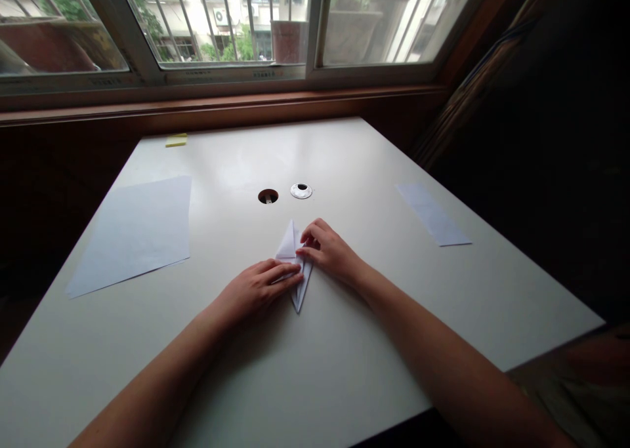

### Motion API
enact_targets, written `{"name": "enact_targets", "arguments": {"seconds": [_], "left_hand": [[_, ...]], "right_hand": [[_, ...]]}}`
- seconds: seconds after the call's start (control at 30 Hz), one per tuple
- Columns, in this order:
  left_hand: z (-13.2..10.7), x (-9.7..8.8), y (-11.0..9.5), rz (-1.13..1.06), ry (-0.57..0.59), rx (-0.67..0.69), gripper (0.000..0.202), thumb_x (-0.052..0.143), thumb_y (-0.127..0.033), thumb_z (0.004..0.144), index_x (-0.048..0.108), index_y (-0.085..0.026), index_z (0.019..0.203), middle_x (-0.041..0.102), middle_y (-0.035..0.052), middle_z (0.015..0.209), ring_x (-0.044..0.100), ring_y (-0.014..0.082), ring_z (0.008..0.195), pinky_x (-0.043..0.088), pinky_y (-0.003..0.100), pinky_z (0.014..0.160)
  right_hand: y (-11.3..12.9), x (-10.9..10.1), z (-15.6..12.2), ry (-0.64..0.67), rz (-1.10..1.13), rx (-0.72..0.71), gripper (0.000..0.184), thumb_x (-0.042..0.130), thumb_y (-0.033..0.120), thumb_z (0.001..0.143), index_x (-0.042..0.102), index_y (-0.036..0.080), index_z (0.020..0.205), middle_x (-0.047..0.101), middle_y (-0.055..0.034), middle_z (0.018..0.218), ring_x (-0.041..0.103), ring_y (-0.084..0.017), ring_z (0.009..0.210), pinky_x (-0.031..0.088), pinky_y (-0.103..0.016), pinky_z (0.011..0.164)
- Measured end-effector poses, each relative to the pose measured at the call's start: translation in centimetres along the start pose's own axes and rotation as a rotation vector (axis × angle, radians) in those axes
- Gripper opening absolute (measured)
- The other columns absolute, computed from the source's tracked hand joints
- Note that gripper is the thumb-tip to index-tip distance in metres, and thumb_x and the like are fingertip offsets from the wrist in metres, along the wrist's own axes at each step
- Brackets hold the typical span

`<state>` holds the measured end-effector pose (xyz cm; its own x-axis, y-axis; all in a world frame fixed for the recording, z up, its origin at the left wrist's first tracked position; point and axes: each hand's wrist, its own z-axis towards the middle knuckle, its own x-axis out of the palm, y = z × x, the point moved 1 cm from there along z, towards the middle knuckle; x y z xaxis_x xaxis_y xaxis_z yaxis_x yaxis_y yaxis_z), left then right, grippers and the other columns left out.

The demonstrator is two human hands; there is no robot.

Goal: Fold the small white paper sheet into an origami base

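Note:
A piece of white paper [287, 247], folded into a narrow pointed kite shape, lies on the white table [344, 363] between my hands. One point faces the window and the other faces me. My left hand [260, 282] rests over its lower left part, fingers stretched out and pressing it flat. On the right edge, my right hand [327, 248] pinches a folded flap between thumb and fingers. The fingers cover part of the folds there.
Large white sheets [142, 231] lie at the left, and a paper strip [433, 215] at the right. Beyond my hands are a round hole [268, 197] and its loose cover [301, 191]. A yellow sticky-note pad [176, 140] sits near the far edge, below the window [236, 21].

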<state>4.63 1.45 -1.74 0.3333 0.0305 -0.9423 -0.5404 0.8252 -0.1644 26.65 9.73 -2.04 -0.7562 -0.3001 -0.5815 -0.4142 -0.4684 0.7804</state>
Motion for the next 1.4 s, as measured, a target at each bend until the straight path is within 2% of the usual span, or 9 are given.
{"name": "enact_targets", "arguments": {"seconds": [0.13, 0.27, 0.37, 0.67, 0.87, 1.13, 1.4], "left_hand": [[0.0, 0.1, 0.1, 0.084, -0.012, -0.076, 0.049, 0.046, -0.012, 0.095, 0.047, -0.019, 0.144, 0.055, 0.0096, 0.142, 0.057, 0.0241, 0.115, 0.054, 0.043, 0.100], [-0.1, 0.0, 0.2, 0.148, -0.015, -0.168, 0.049, 0.049, -0.013, 0.094, 0.049, -0.018, 0.143, 0.057, 0.0094, 0.139, 0.057, 0.0245, 0.108, 0.055, 0.043, 0.097], [-0.2, 0.1, 0.2, 0.150, -0.022, -0.189, 0.047, 0.048, -0.015, 0.095, 0.050, -0.017, 0.142, 0.057, 0.0092, 0.138, 0.056, 0.0244, 0.106, 0.054, 0.043, 0.097], [0.0, 0.2, 0.3, 0.131, -0.042, -0.179, 0.044, 0.047, -0.016, 0.096, 0.051, -0.017, 0.141, 0.059, 0.0102, 0.136, 0.056, 0.0246, 0.104, 0.054, 0.045, 0.097], [0.0, 0.1, 0.3, 0.134, -0.034, -0.185, 0.046, 0.046, -0.016, 0.097, 0.049, -0.017, 0.142, 0.059, 0.0102, 0.136, 0.056, 0.0252, 0.104, 0.053, 0.044, 0.097], [-0.2, 0.2, 0.4, 0.145, 0.025, -0.207, 0.049, 0.045, -0.019, 0.098, 0.043, -0.019, 0.147, 0.055, 0.0094, 0.140, 0.053, 0.0264, 0.109, 0.051, 0.046, 0.098], [-0.1, 0.1, 0.3, 0.136, 0.016, -0.204, 0.051, 0.046, -0.021, 0.098, 0.042, -0.019, 0.148, 0.056, 0.0105, 0.139, 0.053, 0.0271, 0.109, 0.049, 0.047, 0.098]], "right_hand": [[0.1, -0.1, 0.0, -0.022, 0.021, -0.045, 0.009, 0.068, 0.025, 0.087, 0.060, 0.020, 0.087, 0.053, -0.0028, 0.099, 0.057, -0.013, 0.079, 0.052, -0.030, 0.075], [0.3, -0.2, -0.3, 0.070, -0.081, -0.138, 0.007, 0.070, 0.027, 0.087, 0.067, 0.022, 0.086, 0.060, -0.0041, 0.095, 0.056, -0.018, 0.090, 0.049, -0.035, 0.085], [0.5, -0.1, -0.4, 0.135, -0.131, -0.172, 0.009, 0.073, 0.031, 0.085, 0.070, 0.023, 0.089, 0.063, -0.0043, 0.096, 0.055, -0.020, 0.094, 0.046, -0.037, 0.088], [1.5, 0.1, -0.9, 0.223, -0.169, -0.138, 0.017, 0.077, 0.035, 0.081, 0.070, 0.024, 0.091, 0.062, -0.0034, 0.098, 0.055, -0.019, 0.094, 0.042, -0.036, 0.091], [1.9, 0.2, -1.1, 0.289, -0.155, -0.117, 0.009, 0.074, 0.031, 0.084, 0.070, 0.024, 0.088, 0.062, -0.0026, 0.097, 0.055, -0.019, 0.096, 0.042, -0.035, 0.092], [2.4, 0.1, -1.3, 0.332, -0.156, -0.096, 0.010, 0.076, 0.029, 0.082, 0.068, 0.024, 0.083, 0.061, -0.0018, 0.095, 0.053, -0.020, 0.097, 0.041, -0.035, 0.091], [3.1, -0.4, -1.4, 0.394, -0.158, -0.093, 0.011, 0.074, 0.030, 0.082, 0.066, 0.022, 0.082, 0.061, -0.0033, 0.096, 0.052, -0.022, 0.099, 0.040, -0.038, 0.093]]}}
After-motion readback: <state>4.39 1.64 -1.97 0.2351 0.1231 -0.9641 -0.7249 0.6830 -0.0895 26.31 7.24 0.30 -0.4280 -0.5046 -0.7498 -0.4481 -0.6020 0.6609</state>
